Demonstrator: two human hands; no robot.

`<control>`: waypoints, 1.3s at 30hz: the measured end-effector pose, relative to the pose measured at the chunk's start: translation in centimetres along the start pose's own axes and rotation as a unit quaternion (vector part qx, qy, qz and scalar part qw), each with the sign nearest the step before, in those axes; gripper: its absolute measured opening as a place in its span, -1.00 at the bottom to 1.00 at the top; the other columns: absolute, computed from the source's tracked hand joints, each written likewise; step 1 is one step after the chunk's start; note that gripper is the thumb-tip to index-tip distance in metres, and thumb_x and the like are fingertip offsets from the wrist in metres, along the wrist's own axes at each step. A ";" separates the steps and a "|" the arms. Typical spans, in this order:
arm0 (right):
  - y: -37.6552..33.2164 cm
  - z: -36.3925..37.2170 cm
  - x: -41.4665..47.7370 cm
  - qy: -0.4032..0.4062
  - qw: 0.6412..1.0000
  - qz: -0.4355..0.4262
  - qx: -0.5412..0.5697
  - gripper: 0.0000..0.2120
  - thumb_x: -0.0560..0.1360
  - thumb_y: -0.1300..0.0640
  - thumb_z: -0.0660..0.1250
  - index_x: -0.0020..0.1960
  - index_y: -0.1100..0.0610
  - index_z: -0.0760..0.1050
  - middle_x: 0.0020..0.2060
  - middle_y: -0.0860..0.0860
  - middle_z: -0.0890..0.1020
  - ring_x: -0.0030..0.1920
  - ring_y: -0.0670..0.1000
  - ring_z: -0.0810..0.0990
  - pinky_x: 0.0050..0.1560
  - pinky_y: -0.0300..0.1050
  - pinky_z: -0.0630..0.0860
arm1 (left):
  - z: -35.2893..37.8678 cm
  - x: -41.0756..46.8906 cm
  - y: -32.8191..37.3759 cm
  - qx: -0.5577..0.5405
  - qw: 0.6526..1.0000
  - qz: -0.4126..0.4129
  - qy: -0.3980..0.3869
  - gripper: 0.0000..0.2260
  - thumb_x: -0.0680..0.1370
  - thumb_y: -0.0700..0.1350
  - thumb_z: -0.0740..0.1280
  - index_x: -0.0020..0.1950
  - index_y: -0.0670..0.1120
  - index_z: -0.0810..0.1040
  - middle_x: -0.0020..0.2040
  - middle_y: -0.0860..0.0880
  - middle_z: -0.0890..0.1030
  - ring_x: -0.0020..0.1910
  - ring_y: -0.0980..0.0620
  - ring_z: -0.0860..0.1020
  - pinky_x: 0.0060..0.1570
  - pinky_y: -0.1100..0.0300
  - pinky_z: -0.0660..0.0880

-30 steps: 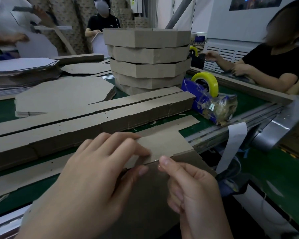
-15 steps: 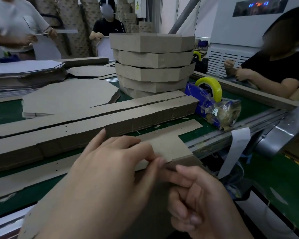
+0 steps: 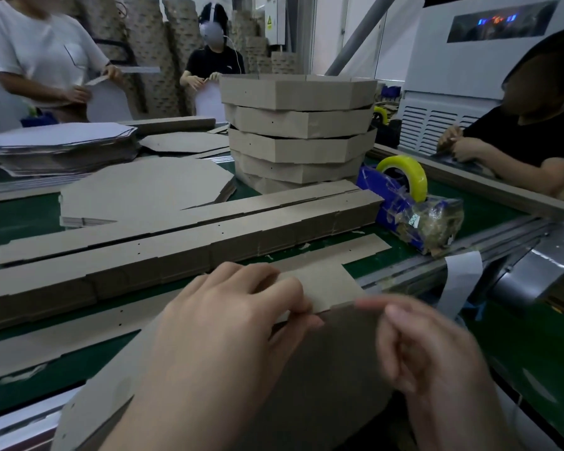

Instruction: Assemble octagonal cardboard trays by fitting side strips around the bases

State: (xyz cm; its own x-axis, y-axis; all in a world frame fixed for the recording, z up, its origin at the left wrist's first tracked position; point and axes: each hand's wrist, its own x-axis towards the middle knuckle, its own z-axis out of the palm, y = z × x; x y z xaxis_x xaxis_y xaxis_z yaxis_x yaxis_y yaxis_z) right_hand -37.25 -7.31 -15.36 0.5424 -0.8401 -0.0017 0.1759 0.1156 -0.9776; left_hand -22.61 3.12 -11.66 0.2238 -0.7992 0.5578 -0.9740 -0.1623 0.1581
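Right hand (image 3: 437, 359) now off side strip (image 3: 323, 284), blurred, fingers (image 3: 401, 315) perhaps loose; left hand (image 3: 228, 330) tight on it.

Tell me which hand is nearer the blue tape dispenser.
Right. The right hand, blurred, is in front of the tape dispenser, nearer the camera. The left hand is farther to the left, pinching the side strip by its flap.

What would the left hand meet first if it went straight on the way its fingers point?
Past the side strip it grips, the left hand points forward-right across the green belt. The tape dispenser is probably first in that line, though depth is unclear.
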 end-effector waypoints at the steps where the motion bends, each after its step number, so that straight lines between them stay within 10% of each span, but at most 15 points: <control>1: -0.4 0.0 -0.1 0.010 0.998 -0.049 -0.028 -0.79 0.27 0.00 0.42 -0.10 -0.08 0.71 -0.57 0.05 0.46 -0.59 -0.08 0.30 -0.60 -0.32 0.23 | 0.0 0.0 0.0 0.004 1.000 0.000 -0.010 -0.78 0.44 0.20 0.21 -0.23 0.16 0.57 -0.13 0.16 0.62 -0.19 0.04 0.59 -0.28 0.43 0.16; 11: -0.2 0.7 -0.1 -0.004 0.968 -0.178 -0.179 -0.72 0.47 0.18 0.35 -0.11 -0.22 0.65 -0.51 -0.31 0.52 -0.33 -0.37 0.54 -0.30 -0.52 0.39 | -0.2 -0.5 -0.7 0.048 0.994 0.005 -0.103 -0.48 0.15 0.21 0.56 0.08 0.20 0.61 -0.08 0.06 0.61 -0.19 -0.01 0.61 -0.37 0.16 0.48; 17: -1.5 0.6 -0.3 -0.034 0.964 -0.192 -0.179 -0.82 0.48 -0.04 0.33 -0.22 -0.20 0.69 -0.58 -0.14 0.51 -0.48 -0.27 0.50 -0.45 -0.48 0.37 | -0.1 1.0 1.8 0.032 0.999 0.007 -0.033 -0.61 0.38 0.41 -0.04 0.10 0.26 0.15 0.11 0.23 0.35 -0.02 0.20 0.29 -0.31 0.36 0.11; 22: -2.7 -1.4 1.9 -0.013 0.917 -0.256 -0.306 -0.74 0.56 -0.14 0.21 -0.07 -0.14 0.67 -0.21 -0.18 0.59 -0.14 -0.22 0.57 -0.19 -0.47 0.40 | -1.6 1.2 2.6 0.009 0.997 -0.006 -0.079 -0.66 0.42 0.35 0.04 -0.02 0.26 0.50 -0.09 0.21 0.54 -0.16 0.13 0.55 -0.35 0.37 0.14; 26: -3.7 -1.9 3.7 -0.174 0.916 -0.105 -0.346 -0.62 0.54 -0.33 0.03 0.04 -0.23 0.57 -0.01 -0.40 0.50 0.03 -0.43 0.47 -0.11 -0.60 0.33 | -2.6 0.1 2.4 -0.008 0.999 0.021 -0.046 -0.69 0.39 0.33 0.13 -0.09 0.25 0.56 -0.13 0.21 0.57 -0.22 0.15 0.57 -0.41 0.40 0.28; 30: -4.8 -2.3 4.4 -0.241 0.901 -0.057 -0.356 -0.64 0.52 -0.35 0.09 -0.06 -0.19 0.56 -0.12 -0.18 0.66 -0.11 -0.20 0.63 -0.08 -0.23 0.46 | -2.6 -1.0 1.5 -0.059 0.998 0.000 0.011 -0.71 0.39 0.36 0.17 -0.04 0.29 0.56 -0.06 0.28 0.54 -0.13 0.26 0.49 -0.42 0.30 0.49; 39: -4.0 -2.3 5.6 -0.166 0.837 -0.235 -0.465 -0.60 0.41 -0.43 0.08 0.00 -0.23 0.52 -0.04 -0.24 0.57 0.03 -0.19 0.53 0.02 -0.07 0.50 | -1.1 -2.6 -1.0 -0.157 0.983 -0.054 0.082 -0.71 0.39 0.32 0.28 0.03 0.28 0.56 0.03 0.23 0.57 0.01 0.15 0.58 -0.23 0.04 0.55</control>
State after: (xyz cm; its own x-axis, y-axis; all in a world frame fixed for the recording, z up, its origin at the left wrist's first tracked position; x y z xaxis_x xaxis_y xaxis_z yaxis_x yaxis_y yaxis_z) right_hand -36.76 -13.71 -11.98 0.8184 -0.4658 0.3367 -0.1982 -0.7786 -0.5954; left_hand -22.16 6.03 -12.40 0.3532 -0.6796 0.6430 -0.8906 -0.0338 0.4535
